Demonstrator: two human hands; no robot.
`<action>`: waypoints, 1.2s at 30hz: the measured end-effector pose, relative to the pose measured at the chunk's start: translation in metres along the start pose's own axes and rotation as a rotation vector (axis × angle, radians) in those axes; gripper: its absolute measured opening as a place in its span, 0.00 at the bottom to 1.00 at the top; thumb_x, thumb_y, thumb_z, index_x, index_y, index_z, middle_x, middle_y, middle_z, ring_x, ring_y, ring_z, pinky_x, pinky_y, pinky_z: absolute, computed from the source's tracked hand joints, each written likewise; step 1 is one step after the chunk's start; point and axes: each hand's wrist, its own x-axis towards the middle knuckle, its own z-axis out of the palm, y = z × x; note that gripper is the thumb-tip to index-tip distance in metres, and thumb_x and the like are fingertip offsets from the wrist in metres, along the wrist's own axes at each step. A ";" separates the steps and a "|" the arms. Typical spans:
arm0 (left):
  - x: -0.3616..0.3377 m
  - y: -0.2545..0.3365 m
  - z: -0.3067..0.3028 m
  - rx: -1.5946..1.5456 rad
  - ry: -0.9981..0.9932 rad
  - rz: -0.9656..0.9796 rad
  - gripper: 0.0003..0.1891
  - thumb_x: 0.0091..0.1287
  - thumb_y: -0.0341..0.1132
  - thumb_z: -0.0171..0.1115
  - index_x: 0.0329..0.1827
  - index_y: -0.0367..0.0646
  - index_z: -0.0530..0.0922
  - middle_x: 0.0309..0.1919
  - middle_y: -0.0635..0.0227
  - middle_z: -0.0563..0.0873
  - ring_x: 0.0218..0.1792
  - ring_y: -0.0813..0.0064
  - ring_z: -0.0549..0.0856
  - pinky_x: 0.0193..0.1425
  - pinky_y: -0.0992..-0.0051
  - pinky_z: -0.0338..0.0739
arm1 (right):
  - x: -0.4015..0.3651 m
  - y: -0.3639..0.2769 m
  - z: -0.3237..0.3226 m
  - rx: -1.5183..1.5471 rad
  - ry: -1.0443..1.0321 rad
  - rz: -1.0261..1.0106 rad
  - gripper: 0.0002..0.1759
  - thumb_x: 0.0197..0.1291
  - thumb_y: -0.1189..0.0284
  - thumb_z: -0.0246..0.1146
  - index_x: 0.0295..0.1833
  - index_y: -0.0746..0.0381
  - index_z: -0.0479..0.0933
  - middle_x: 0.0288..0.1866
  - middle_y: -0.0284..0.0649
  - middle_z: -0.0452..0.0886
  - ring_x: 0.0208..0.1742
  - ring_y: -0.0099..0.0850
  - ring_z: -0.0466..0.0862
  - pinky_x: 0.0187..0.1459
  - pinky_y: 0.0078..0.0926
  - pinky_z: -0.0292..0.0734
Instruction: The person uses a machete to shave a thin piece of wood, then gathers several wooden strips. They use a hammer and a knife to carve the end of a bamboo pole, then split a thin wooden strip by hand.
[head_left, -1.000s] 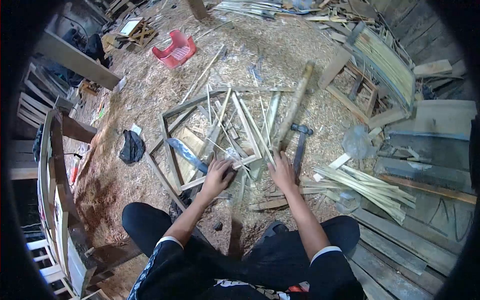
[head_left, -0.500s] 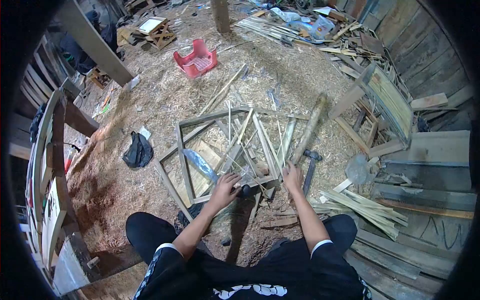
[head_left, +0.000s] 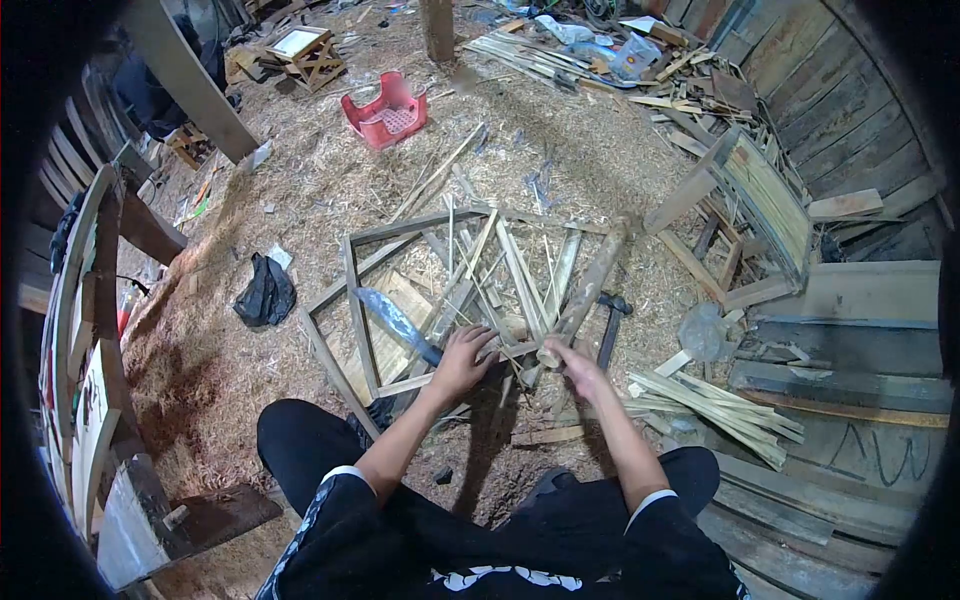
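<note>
A machete (head_left: 397, 322) lies slanted across a wooden frame (head_left: 352, 275), its pale blade pointing up and left. My left hand (head_left: 463, 362) is closed over its dark handle, which the fingers mostly hide. To the right, a round wooden pole (head_left: 590, 285) slopes over the frame's right side, its cut end facing me. My right hand (head_left: 577, 368) grips this near end from the right. Thin wooden strips (head_left: 520, 265) lie inside and across the frame. Right of the pole rests a hammer (head_left: 612, 325) with a dark head.
A black plastic bag (head_left: 265, 290) lies on shavings at the left. Beyond the frame sits a red plastic stool (head_left: 388, 112). Split strips (head_left: 715, 415) and planks (head_left: 840, 400) are at my right. A wooden post (head_left: 437, 30) stands farther back, near scrap wood (head_left: 690, 95).
The pole has come toward me, and its near end now shows left of my right hand. My left hand has closed around the machete's handle, and the blade has turned slightly.
</note>
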 end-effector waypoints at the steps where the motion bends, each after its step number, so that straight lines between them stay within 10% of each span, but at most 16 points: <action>1: 0.001 0.006 -0.002 -0.025 0.017 0.017 0.23 0.67 0.37 0.68 0.64 0.42 0.79 0.63 0.54 0.81 0.67 0.51 0.75 0.74 0.56 0.66 | -0.001 0.011 0.006 -0.010 0.076 -0.087 0.45 0.57 0.54 0.76 0.69 0.73 0.67 0.62 0.56 0.78 0.68 0.43 0.77 0.72 0.46 0.68; 8: 0.000 0.020 -0.026 -0.005 0.128 0.074 0.27 0.66 0.35 0.68 0.70 0.44 0.76 0.67 0.53 0.78 0.71 0.51 0.73 0.77 0.55 0.63 | -0.034 0.000 0.033 -0.287 0.083 -0.405 0.46 0.54 0.51 0.77 0.63 0.77 0.72 0.61 0.60 0.79 0.64 0.45 0.80 0.68 0.39 0.71; 13: -0.007 0.040 -0.066 0.235 0.118 0.113 0.49 0.58 0.38 0.74 0.83 0.57 0.57 0.83 0.57 0.52 0.82 0.55 0.53 0.84 0.51 0.46 | -0.024 0.002 0.048 -0.800 0.046 -0.528 0.56 0.52 0.43 0.76 0.74 0.73 0.64 0.71 0.64 0.72 0.71 0.49 0.75 0.72 0.42 0.68; 22: -0.035 -0.014 -0.069 0.444 0.133 0.101 0.48 0.48 0.31 0.76 0.78 0.58 0.67 0.75 0.62 0.70 0.79 0.62 0.64 0.85 0.46 0.40 | -0.035 -0.035 0.081 -1.231 -0.229 -0.681 0.42 0.63 0.56 0.70 0.76 0.64 0.64 0.72 0.52 0.72 0.68 0.52 0.77 0.69 0.42 0.72; 26: -0.045 -0.025 -0.066 0.411 0.039 0.054 0.40 0.49 0.29 0.74 0.71 0.56 0.75 0.64 0.64 0.80 0.71 0.60 0.73 0.81 0.48 0.53 | -0.021 -0.009 0.080 -1.305 -0.196 -0.832 0.40 0.65 0.57 0.68 0.77 0.60 0.64 0.70 0.50 0.73 0.68 0.48 0.76 0.69 0.57 0.65; 36: -0.032 -0.007 -0.061 0.380 0.077 0.103 0.36 0.53 0.34 0.75 0.69 0.52 0.77 0.63 0.59 0.80 0.71 0.57 0.73 0.78 0.52 0.58 | -0.029 -0.019 0.088 -1.476 0.186 -1.013 0.36 0.44 0.68 0.80 0.62 0.60 0.76 0.55 0.42 0.83 0.61 0.37 0.79 0.73 0.51 0.56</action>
